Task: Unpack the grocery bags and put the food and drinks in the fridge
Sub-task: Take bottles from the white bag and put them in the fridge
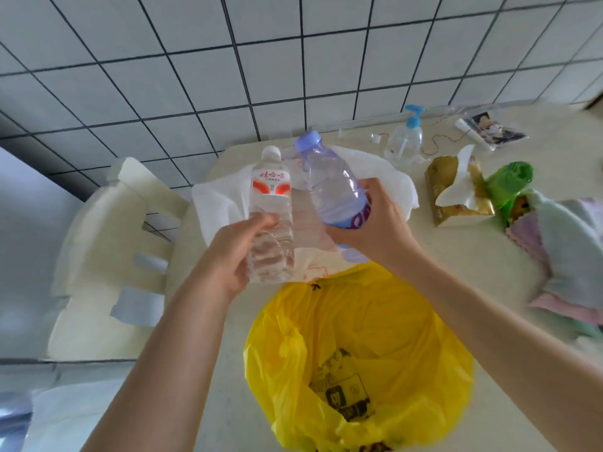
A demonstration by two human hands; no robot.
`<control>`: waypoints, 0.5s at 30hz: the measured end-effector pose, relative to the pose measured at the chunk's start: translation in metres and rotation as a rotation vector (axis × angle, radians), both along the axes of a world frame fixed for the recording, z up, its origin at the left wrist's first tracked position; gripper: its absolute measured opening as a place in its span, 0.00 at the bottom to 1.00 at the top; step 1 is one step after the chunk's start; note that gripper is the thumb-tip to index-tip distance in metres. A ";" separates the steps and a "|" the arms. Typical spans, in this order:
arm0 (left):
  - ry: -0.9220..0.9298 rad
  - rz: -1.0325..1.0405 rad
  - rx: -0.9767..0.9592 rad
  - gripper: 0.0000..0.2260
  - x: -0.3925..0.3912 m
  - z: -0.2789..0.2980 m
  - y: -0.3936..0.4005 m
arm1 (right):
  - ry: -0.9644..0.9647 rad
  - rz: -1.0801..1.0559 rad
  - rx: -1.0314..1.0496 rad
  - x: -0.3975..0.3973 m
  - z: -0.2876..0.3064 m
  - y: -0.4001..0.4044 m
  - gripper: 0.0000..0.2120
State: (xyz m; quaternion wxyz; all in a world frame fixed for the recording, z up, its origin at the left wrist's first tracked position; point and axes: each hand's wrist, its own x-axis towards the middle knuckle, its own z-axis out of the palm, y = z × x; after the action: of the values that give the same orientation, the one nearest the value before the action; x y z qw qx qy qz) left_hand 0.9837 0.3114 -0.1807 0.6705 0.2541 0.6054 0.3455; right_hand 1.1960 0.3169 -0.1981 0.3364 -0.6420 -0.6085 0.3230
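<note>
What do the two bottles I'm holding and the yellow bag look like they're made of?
White-capped bottle: clear, thin glossy plastic, ribbed walls you can see through, with a red-and-white label. Blue-capped bottle: clear plastic, faintly bluish, smooth and shiny with glare streaks. Yellow bag: thin plastic film, by its wrinkles, sheen and slight translucency.

a water bottle (270, 220) in each grip

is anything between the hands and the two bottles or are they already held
Nothing stands between. The left hand already grips the clear bottle with the red label, and the right hand grips the purple-capped bottle, both above the white bag. The fridge is not in view.
</note>
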 end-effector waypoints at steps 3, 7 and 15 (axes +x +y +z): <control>-0.164 -0.046 0.060 0.13 -0.005 0.007 -0.040 | 0.099 -0.087 -0.007 -0.006 0.023 -0.045 0.31; -0.355 -0.126 0.097 0.15 -0.014 -0.001 -0.097 | 0.269 -0.199 -0.114 -0.018 0.032 -0.112 0.32; -0.339 -0.232 0.051 0.22 -0.008 -0.022 -0.217 | 0.566 -0.352 -0.300 -0.031 0.016 -0.246 0.24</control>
State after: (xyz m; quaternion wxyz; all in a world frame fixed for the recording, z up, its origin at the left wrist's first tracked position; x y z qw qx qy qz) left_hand 0.9757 0.0939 -0.2028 0.7915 0.2769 0.4417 0.3191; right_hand 1.1648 0.0704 -0.1826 0.4442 -0.6644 -0.3172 0.5106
